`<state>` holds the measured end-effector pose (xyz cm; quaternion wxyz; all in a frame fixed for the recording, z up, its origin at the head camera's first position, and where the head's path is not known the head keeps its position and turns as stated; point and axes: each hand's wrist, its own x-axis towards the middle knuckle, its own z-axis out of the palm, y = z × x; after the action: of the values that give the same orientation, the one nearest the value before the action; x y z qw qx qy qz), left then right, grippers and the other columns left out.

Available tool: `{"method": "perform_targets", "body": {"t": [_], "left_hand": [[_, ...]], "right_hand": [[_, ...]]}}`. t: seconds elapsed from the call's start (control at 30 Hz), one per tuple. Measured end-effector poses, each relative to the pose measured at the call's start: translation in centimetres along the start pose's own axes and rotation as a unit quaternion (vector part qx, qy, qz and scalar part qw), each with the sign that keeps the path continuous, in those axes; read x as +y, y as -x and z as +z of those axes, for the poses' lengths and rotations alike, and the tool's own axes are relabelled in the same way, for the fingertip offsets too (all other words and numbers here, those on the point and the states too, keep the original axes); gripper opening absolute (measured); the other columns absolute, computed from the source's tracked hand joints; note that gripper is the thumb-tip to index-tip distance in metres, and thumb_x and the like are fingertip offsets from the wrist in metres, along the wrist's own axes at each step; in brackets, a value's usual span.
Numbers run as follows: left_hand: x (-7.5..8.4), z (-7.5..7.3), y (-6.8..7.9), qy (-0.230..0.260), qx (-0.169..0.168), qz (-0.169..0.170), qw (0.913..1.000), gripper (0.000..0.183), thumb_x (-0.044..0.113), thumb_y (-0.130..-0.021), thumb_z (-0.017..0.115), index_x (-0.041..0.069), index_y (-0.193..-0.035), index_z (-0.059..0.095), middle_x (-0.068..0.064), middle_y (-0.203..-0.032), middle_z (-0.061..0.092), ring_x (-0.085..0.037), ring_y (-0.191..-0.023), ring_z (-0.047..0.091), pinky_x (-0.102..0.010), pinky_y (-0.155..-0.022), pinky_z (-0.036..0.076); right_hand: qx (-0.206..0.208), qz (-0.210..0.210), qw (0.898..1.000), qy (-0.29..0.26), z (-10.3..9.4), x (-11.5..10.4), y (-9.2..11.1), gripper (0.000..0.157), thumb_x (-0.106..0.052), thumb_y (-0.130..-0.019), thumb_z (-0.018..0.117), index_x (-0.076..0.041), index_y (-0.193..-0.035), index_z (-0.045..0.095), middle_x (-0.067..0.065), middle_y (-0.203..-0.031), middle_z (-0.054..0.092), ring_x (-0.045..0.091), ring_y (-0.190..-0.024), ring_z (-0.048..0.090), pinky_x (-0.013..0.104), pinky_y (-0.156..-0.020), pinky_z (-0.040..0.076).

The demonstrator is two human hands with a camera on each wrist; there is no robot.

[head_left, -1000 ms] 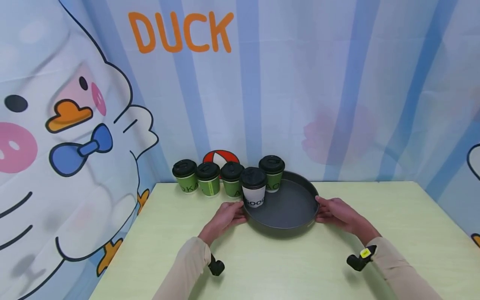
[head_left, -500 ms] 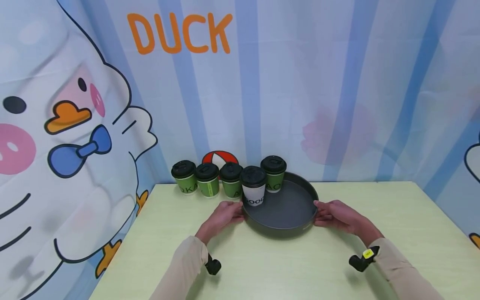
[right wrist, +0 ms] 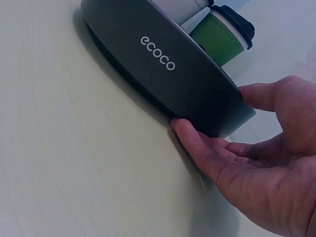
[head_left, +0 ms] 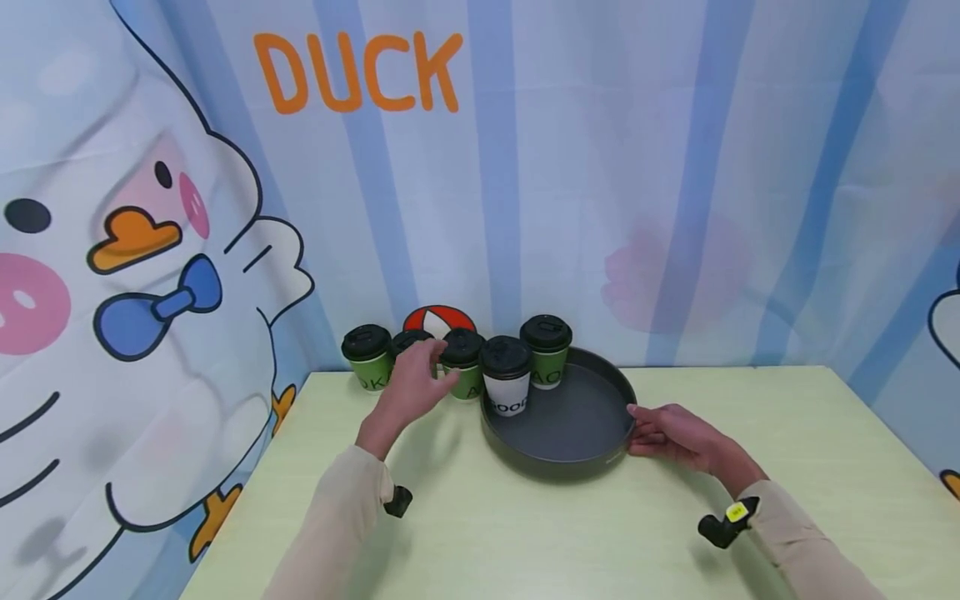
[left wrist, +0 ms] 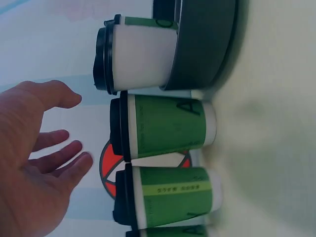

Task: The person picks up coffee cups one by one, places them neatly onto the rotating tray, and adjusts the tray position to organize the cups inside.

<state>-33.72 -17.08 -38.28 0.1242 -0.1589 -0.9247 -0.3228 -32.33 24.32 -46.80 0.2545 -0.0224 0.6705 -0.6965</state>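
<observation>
Tray (head_left: 577, 425), round, dark grey, sits on pale table (head_left: 570, 542); "ecoco" shows on its outer wall. Two black-lidded cups stand upright inside: white cup (head_left: 507, 387) toward 10 o'clock, inner green cup (head_left: 551, 365) near 12.

Right hand (head_left: 678, 437) between 3 and 4 o'clock of tray, pinching it: thumb at rim, fingers curled at lower edge.

Left hand (head_left: 412, 383) just past 9 o'clock of tray, holding nothing, fingers loosely bent, thumb spread wide of them. Left wrist view shows a gap between fingertips and lids.

Three more green cups, black lids, upright side by side on table between 9 and 10 o'clock of tray: near cup (head_left: 462, 379) just beside tray, middle cup (head_left: 411, 337) partly behind left hand, far cup (head_left: 367, 362) farthest out.

Backdrop (head_left: 570, 183) behind, striped blue: orange DUCK lettering (head_left: 371, 73) at 11 o'clock, printed duck (head_left: 172, 400) around 9. Both sleeves beige.
</observation>
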Motion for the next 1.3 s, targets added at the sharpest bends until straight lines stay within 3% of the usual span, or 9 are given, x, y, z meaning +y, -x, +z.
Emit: {"method": "perform_targets", "body": {"t": [0.13,0.27,0.4,0.63,0.97,1.1,1.3], "left_hand": [[0.2,-0.4,-1.1,-0.093,0.0,0.032,0.9951,0.068,0.028,-0.085,0.07,0.005,-0.142,0.04,-0.016,-0.14,0.039,-0.032,-0.124,0.04,-0.047,-0.095,0.046],[0.1,-0.2,-2.1,-0.164,-0.035,0.028,0.9855,0.087,0.034,-0.082,0.074,0.01,-0.149,0.025,-0.018,-0.151,0.021,-0.033,-0.138,0.023,-0.047,-0.097,0.046],[-0.4,0.3,-3.4,-0.226,-0.071,0.04,0.9706,0.096,0.042,-0.08,0.074,0.011,-0.152,0.018,-0.018,-0.154,0.016,-0.036,-0.143,0.012,-0.048,-0.106,0.037],[-1.0,1.5,-5.1,-0.27,-0.111,0.073,0.9536,0.099,0.042,-0.077,0.078,0.011,-0.152,0.021,-0.02,-0.152,0.021,-0.035,-0.14,0.02,-0.047,-0.109,0.032],[-1.1,3.4,-6.9,-0.321,-0.146,0.072,0.9331,0.101,0.049,-0.076,0.077,0.012,-0.152,0.022,-0.02,-0.151,0.025,-0.036,-0.138,0.026,-0.047,-0.115,0.021],[-1.0,3.8,-7.2,-0.335,-0.158,0.062,0.9268,0.102,0.049,-0.075,0.078,0.014,-0.152,0.021,-0.019,-0.151,0.026,-0.035,-0.137,0.028,-0.046,-0.113,0.025],[-0.7,4.0,-7.5,-0.335,-0.163,0.059,0.9262,0.099,0.045,-0.075,0.08,0.013,-0.151,0.025,-0.02,-0.147,0.03,-0.033,-0.133,0.032,-0.041,-0.105,0.039]], "right_hand": [[0.0,-0.003,1.0,0.007,0.1,-0.2,0.1,0.055,-0.03,-0.099,0.053,0.02,-0.121,0.045,0.018,-0.099,0.061,0.021,-0.089,0.065,0.038,-0.089,0.052],[0.001,-0.007,1.0,0.004,0.1,0.0,0.0,0.056,-0.03,-0.098,0.055,0.02,-0.121,0.045,0.018,-0.099,0.061,0.021,-0.088,0.066,0.038,-0.088,0.053],[0.006,-0.008,1.0,-0.003,0.0,0.3,-0.3,0.054,-0.029,-0.098,0.055,0.019,-0.12,0.047,0.018,-0.098,0.062,0.022,-0.087,0.066,0.038,-0.087,0.053],[0.011,-0.011,1.0,-0.004,-0.1,0.6,-0.3,0.051,-0.029,-0.098,0.055,0.018,-0.118,0.049,0.018,-0.096,0.063,0.022,-0.085,0.066,0.038,-0.086,0.054],[0.007,-0.018,1.0,-0.005,-0.2,0.7,-0.1,0.049,-0.029,-0.097,0.057,0.016,-0.116,0.051,0.017,-0.096,0.062,0.022,-0.085,0.066,0.037,-0.085,0.054],[0.004,-0.017,1.0,-0.004,-0.1,0.6,-0.1,0.048,-0.028,-0.098,0.056,0.016,-0.115,0.052,0.017,-0.095,0.062,0.022,-0.085,0.066,0.037,-0.086,0.054],[0.002,-0.019,1.0,0.0,-0.3,0.4,-0.1,0.049,-0.028,-0.098,0.056,0.017,-0.115,0.051,0.016,-0.093,0.062,0.021,-0.083,0.066,0.037,-0.086,0.054]]}}
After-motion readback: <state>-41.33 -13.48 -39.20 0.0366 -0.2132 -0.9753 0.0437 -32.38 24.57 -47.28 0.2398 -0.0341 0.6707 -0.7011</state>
